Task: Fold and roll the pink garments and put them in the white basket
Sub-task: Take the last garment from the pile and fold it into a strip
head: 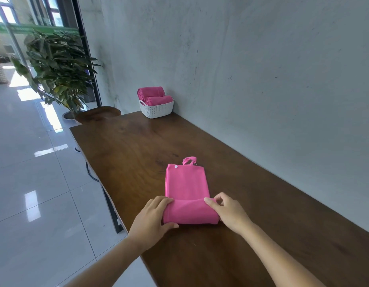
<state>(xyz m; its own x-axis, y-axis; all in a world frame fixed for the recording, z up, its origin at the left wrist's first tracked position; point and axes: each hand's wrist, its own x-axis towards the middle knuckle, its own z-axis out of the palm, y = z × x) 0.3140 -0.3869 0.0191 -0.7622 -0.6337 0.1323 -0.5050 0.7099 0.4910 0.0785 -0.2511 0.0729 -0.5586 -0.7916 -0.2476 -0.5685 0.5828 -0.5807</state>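
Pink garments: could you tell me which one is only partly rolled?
The garment held by the left hand and right hand; only its near end is rolled. Two others lie rolled in the white basket.

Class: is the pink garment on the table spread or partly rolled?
Partly rolled: left hand and right hand hold the garment, its near end rolled, the rest flat.

Single head view: looks forward and down along wooden table, close above it; wall fills frame right.

Three pink garments; one white basket; two hands: left hand, right hand; one plant; one table.
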